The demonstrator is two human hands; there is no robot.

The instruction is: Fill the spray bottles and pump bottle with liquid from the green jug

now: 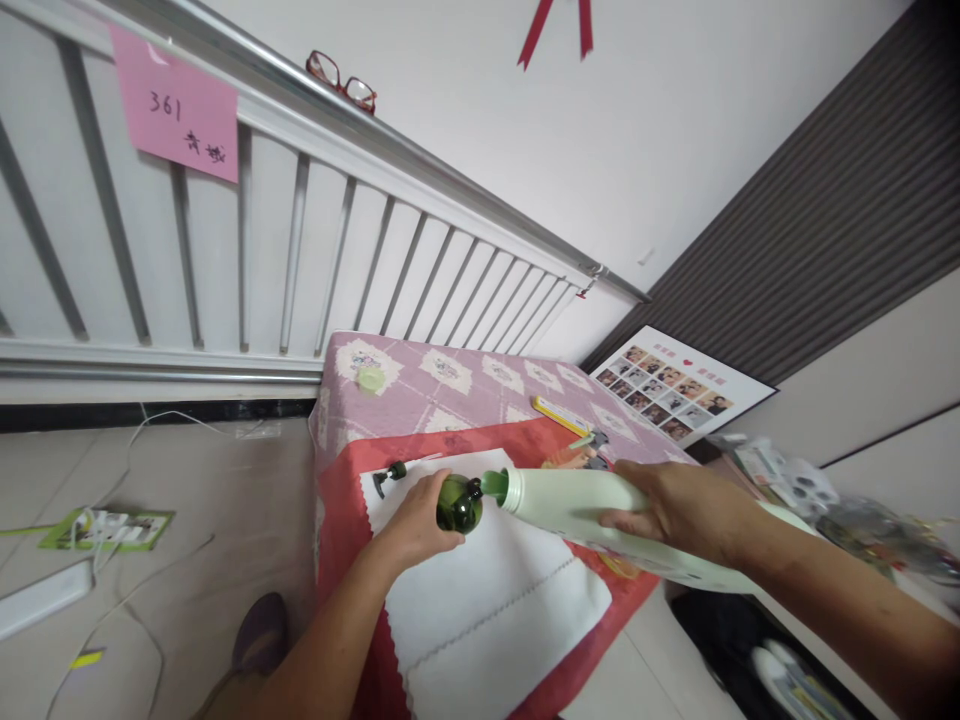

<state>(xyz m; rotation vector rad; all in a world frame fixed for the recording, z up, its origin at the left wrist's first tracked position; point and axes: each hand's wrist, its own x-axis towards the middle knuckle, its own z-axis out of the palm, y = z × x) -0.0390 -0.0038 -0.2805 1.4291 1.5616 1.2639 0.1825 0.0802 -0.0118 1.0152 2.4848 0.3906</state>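
Observation:
My left hand (417,520) is wrapped around a small dark green bottle (459,503) standing on a white cloth (480,590). My right hand (679,505) grips a large white bottle (577,500) held on its side, its green spout (493,485) touching the mouth of the small bottle. A dark pump cap (388,474) lies on the cloth just left of my left hand.
The small table (450,375) has a pink patterned cover and a red cloth. On it lie a pale green lid (370,378), a yellow strip (561,414) and small items. A white railing stands behind, a photo board (679,385) at right, cables on the floor.

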